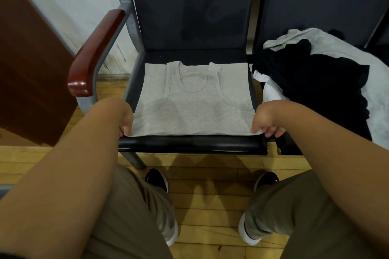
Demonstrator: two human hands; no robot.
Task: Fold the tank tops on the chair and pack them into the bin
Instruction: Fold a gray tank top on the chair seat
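At far left, a brown wooden panel (31, 59) stands against the white wall. Beside it is the chair (189, 6), which has a grey metal frame, a dark back and seat, and a red-brown armrest (94, 52) on its left side. The left hand (125, 119) is at the front left corner of the seat. Its fingers (122, 131) are curled and pinch the near left corner of the top (193, 107). The top is light grey and lies flat on the seat, covering most of the seat's width. The straps and neckline point toward the backrest, and the hem runs along the black front edge of the seat. The cloth is smooth, with no large creases. Below the seat, on the plank floor (210, 206), two black shoes (156, 178) point toward the chair, with olive trouser legs above them. The right hand (267, 119) is at the front right corner of the seat. Its fingers are likewise curled and pinch the near right corner of the hem. Both forearms are bare and reach in from the near side. On the adjoining seat to the right lies an unfolded pile (315, 78). A white garment lies nearest the chair, a black one is spread over the middle, and a pale grey one lies behind and to the right.
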